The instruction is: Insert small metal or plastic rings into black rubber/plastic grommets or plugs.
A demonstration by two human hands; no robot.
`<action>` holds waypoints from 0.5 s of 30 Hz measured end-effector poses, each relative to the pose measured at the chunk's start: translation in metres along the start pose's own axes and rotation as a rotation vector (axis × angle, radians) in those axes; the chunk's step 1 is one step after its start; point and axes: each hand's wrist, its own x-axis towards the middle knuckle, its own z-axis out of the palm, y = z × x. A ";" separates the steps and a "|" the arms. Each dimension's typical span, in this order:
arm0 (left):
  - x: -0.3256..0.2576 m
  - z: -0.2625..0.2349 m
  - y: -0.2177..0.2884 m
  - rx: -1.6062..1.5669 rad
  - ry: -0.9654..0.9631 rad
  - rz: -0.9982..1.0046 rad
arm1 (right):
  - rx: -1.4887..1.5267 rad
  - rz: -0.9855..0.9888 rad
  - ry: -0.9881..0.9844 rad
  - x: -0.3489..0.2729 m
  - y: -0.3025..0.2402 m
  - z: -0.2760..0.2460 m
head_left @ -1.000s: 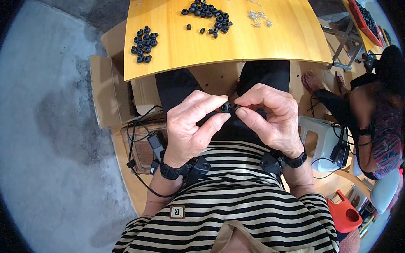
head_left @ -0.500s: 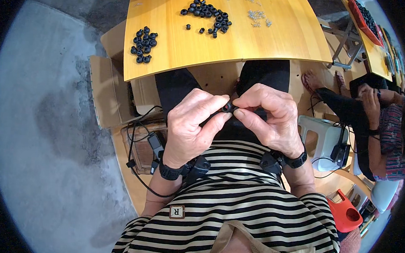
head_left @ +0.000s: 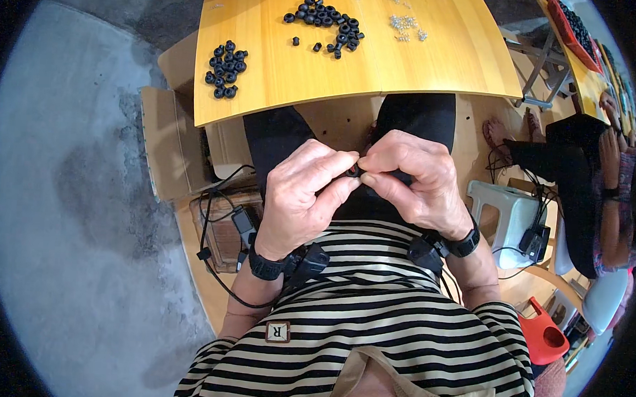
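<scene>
Above my lap, just short of the table edge, my left hand (head_left: 305, 191) and my right hand (head_left: 419, 180) meet at the fingertips. Between them is a small round black part (head_left: 353, 170) with a hint of red inside, mostly covered by the fingers. Thumb and forefinger of each hand pinch it from either side. Similar black ring-shaped parts lie on the yellow wooden table (head_left: 280, 83): a cluster at the left (head_left: 228, 70) and a larger curved cluster farther back (head_left: 329, 18). Small shiny metal pieces (head_left: 404, 23) are scattered right of these.
An open cardboard box (head_left: 168, 142) stands at the table's left, with cables and a black adapter (head_left: 244, 222) near it. To the right are a white stool (head_left: 505, 214), a red plastic object (head_left: 542, 336) and another seated person (head_left: 610, 169). A red tray (head_left: 575, 32) of dark parts sits on their table.
My right hand has shifted slightly left, closing more around the black part. The other person's hands have moved toward their table. The clusters on my table look unchanged.
</scene>
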 end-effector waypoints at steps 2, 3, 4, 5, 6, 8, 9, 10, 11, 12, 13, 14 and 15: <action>-0.001 0.000 -0.001 -0.044 0.002 -0.012 | 0.394 0.277 -0.034 -0.004 0.004 -0.001; -0.002 0.000 -0.001 -0.075 -0.003 -0.017 | 0.591 0.415 -0.051 -0.006 0.006 -0.002; -0.002 0.000 -0.001 -0.106 -0.008 -0.021 | 0.765 0.471 -0.058 -0.007 0.012 -0.002; -0.001 0.001 -0.001 -0.119 -0.003 -0.002 | 0.814 0.499 -0.073 -0.006 0.015 -0.002; 0.000 0.001 -0.002 -0.131 0.003 0.017 | 0.863 0.528 -0.087 -0.006 0.017 -0.003; -0.001 0.002 -0.003 -0.154 0.010 0.031 | 0.911 0.564 -0.121 -0.006 0.023 -0.003; -0.003 0.003 -0.002 -0.164 0.011 0.027 | 0.947 0.581 -0.143 -0.005 0.023 -0.004; -0.004 0.003 -0.002 -0.173 0.012 0.023 | 0.982 0.599 -0.167 -0.005 0.023 -0.004; -0.002 0.003 -0.002 -0.141 0.015 0.065 | 1.016 0.617 -0.187 -0.005 0.023 -0.004; 0.001 0.004 -0.003 -0.109 0.018 0.106 | 1.012 0.588 -0.173 -0.007 0.025 -0.001; 0.003 0.004 -0.003 -0.076 0.021 0.148 | 1.042 0.570 -0.162 -0.009 0.027 0.002; 0.003 0.004 -0.001 -0.068 0.017 0.135 | 1.073 0.552 -0.152 -0.011 0.029 0.005; 0.004 0.005 -0.001 -0.064 0.020 0.146 | 1.080 0.528 -0.135 -0.011 0.028 0.008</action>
